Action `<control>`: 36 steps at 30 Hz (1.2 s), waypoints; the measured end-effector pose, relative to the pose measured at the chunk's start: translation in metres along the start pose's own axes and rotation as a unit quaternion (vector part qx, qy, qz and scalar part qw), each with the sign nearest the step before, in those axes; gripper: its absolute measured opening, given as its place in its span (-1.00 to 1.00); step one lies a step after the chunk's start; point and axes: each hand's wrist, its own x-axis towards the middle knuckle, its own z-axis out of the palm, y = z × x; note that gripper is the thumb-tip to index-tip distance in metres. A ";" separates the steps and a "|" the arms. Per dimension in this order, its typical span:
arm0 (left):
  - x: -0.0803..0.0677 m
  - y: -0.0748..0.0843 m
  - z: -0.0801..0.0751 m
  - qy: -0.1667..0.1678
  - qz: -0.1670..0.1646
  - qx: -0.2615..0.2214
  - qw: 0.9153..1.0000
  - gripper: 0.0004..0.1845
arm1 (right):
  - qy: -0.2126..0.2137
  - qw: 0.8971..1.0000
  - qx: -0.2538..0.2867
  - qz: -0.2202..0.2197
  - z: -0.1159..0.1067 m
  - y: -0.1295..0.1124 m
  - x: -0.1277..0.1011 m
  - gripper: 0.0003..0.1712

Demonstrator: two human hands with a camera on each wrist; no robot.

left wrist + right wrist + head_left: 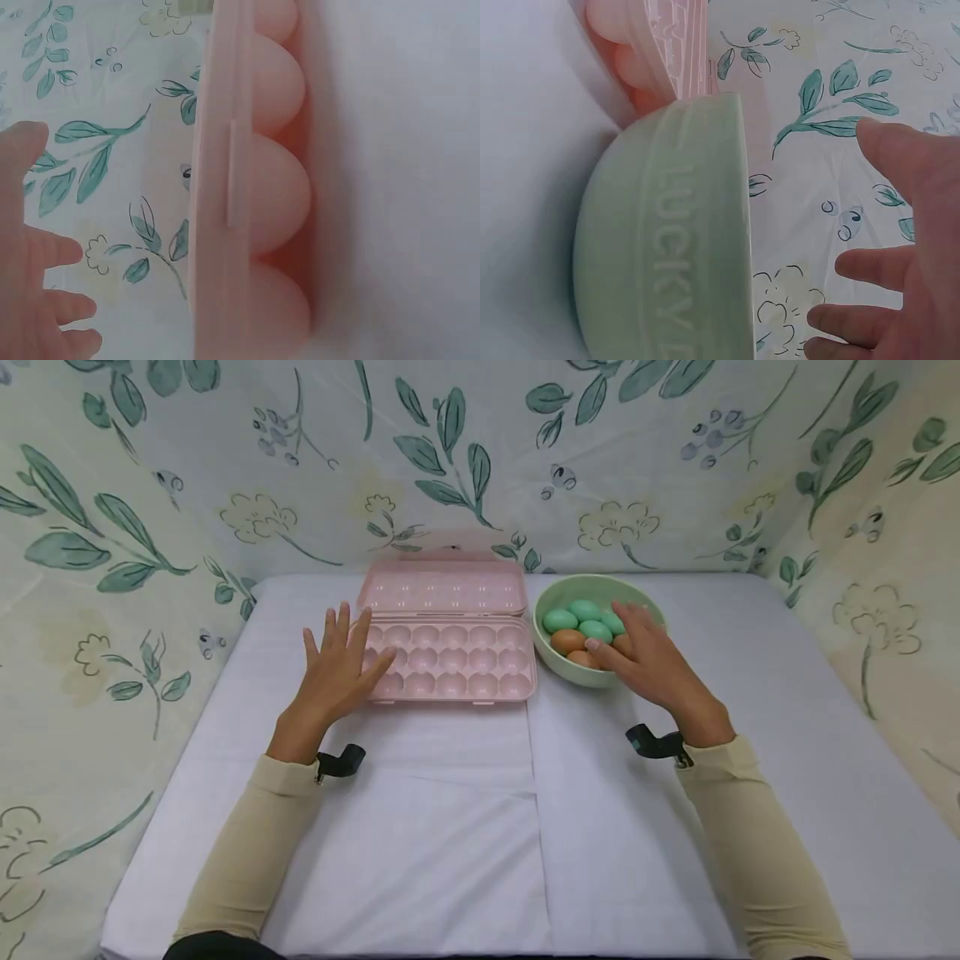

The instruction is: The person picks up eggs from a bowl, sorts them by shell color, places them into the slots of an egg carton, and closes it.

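The light green bowl (581, 679) stands at the back of the white-covered table (450, 843), right of centre, holding green eggs (561, 621) and brown eggs (567, 642); at least 4 green and 3 brown can be made out, the green mostly behind the brown. The right hand (652, 664) hovers over the bowl's right side, its thumb and fingers extended and spread apart; the right wrist view shows a gap between those fingers and the bowl's rim, while raised lettering that reads "LUCKY" runs along the outside. Just left of the bowl lies a pink egg carton (453, 660), opened flat, with 3 rows of round cups facing up and its lid (442, 587) laid back toward the rear; whether carton and bowl touch, I cannot tell. The left hand (337, 672) is held above the carton's left end, palm down, fingers straight and fanned, gripping nothing, and the left wrist view has it apart from the rim. Farther out, each arm wears a beige sleeve (247, 852), with a small black device (341, 761) at each wrist. A pale fabric backdrop (510, 410), printed with green leaves, flowers and bluish berries, surrounds the table's back and sides.
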 end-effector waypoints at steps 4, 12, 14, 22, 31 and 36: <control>0.001 -0.017 0.005 0.015 -0.014 -0.060 0.998 -0.12 | 0.009 1.000 0.023 -0.003 0.006 0.004 0.010 -0.06; -0.001 -0.041 0.018 0.043 -0.098 -0.202 0.974 -0.22 | 0.023 0.998 0.057 0.002 0.018 0.010 0.030 -0.18; -0.003 -0.046 0.022 0.043 -0.121 -0.232 0.964 -0.24 | 0.025 0.998 0.066 -0.001 0.022 0.011 0.036 -0.22; -0.009 -0.061 0.035 0.026 -0.150 -0.343 0.927 -0.21 | 0.032 0.992 0.119 -0.010 0.038 0.013 0.053 -0.32; -0.010 -0.061 0.043 0.033 -0.099 -0.385 0.917 -0.31 | 0.016 0.993 0.119 0.008 0.040 0.010 0.063 -0.40; -0.008 -0.060 0.049 0.027 -0.112 -0.349 0.930 -0.26 | 0.019 0.996 0.083 0.019 0.041 0.012 0.064 -0.45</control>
